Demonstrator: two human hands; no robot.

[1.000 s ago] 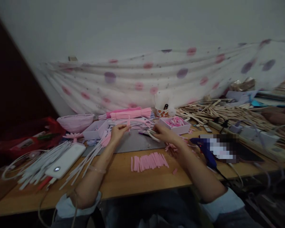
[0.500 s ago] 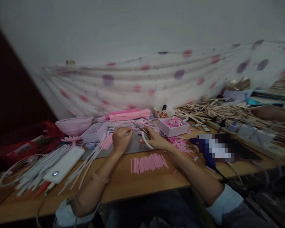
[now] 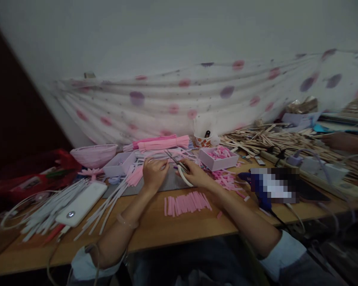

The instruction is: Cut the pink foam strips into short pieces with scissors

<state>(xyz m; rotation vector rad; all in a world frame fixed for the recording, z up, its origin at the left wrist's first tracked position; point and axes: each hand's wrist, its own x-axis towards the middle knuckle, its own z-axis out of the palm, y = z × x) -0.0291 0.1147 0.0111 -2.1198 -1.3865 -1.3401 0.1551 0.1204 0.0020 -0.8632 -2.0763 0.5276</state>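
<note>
My right hand (image 3: 194, 173) is wrapped round a pair of scissors with pale handles (image 3: 183, 174), blades pointing up and to the left. Close by the blades, my left hand (image 3: 154, 173) has its fingers pinched together; whatever lies in them is too small to make out. Both hands are above a grey mat (image 3: 168, 183). Just in front of them, a row of short pink strips (image 3: 187, 203) lies side by side on the wooden table (image 3: 155, 235). Pink fuzzy strips (image 3: 135, 176) rest left of my left hand.
A white box of pink pieces (image 3: 218, 162) stands right, with loose pieces beside it. Bundled pink strips (image 3: 164, 143) lie behind. On the left are a power bank (image 3: 82, 204) and white stems (image 3: 52, 208). Far right, another person's hand (image 3: 335, 141) is near wooden sticks (image 3: 274, 139).
My left hand has moved very slightly right, toward the scissors. My right hand still grips them in nearly the same place. The view has shifted a little.
</note>
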